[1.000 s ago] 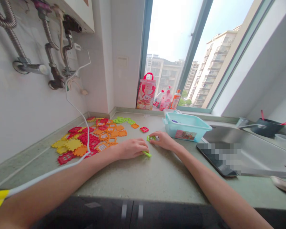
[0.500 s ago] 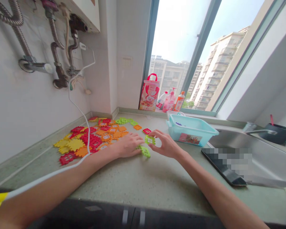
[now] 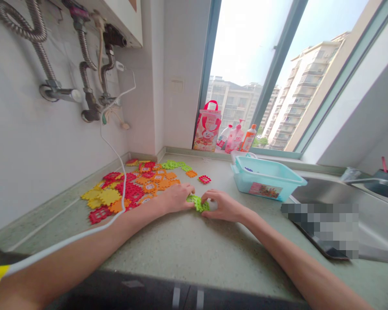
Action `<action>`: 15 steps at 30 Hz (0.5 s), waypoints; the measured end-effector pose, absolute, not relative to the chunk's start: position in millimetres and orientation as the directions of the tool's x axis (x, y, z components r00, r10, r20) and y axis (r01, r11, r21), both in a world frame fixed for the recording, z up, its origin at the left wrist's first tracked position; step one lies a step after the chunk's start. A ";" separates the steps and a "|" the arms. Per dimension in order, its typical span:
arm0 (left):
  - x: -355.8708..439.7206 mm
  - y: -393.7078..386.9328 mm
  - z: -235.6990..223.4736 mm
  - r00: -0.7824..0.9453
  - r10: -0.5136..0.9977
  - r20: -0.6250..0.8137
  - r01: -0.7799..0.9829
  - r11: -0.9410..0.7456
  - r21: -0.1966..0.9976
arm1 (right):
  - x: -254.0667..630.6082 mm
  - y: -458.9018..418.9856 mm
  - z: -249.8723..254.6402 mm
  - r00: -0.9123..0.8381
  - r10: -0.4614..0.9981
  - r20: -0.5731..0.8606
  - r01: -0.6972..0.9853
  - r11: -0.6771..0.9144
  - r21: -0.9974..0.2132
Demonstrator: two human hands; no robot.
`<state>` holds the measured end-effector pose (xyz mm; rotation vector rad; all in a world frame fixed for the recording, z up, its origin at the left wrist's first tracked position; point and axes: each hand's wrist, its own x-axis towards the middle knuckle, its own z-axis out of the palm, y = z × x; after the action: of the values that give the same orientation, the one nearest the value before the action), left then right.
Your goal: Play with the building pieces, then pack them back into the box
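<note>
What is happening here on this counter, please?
A person's left hand and right hand hold green notched tiles between them at the counter, one hand at each end. Mostly red, yellow and orange tiles lie spread to the left, and one red tile sits apart beyond the hands. A turquoise tub stands on the right, beside the sink.

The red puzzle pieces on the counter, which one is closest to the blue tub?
The red piece lying alone, just beyond the right hand. The other red pieces sit in the colourful pile, farther left.
</note>
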<state>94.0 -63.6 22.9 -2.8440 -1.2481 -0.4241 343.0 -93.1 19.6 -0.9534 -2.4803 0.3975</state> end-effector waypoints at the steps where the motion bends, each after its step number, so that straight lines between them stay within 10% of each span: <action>1: 94.7 -62.9 21.7 0.642 0.724 0.252 0.716 -0.684 0.140 | 343.5 -91.8 18.4 -0.647 0.695 0.313 0.564 0.713 -0.417; 6: 94.4 -65.1 21.6 0.673 0.677 0.297 0.636 -0.735 0.234 | 348.8 -84.1 12.9 -0.576 0.695 0.430 0.577 0.719 -0.388; 11: 76.3 -56.6 39.3 0.761 0.520 0.388 0.550 -0.834 0.041 | 338.3 -89.0 10.3 -0.584 0.668 0.462 0.566 0.742 -0.359; 15: 33.9 -16.1 49.0 0.578 0.686 0.443 0.768 -0.641 -0.010 | 325.4 -96.1 10.2 -0.651 0.659 0.378 0.562 0.752 -0.343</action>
<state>33.9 -16.1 49.0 -2.6079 -1.2166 -0.6025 325.4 -96.1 10.2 -0.9221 -2.4644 0.2677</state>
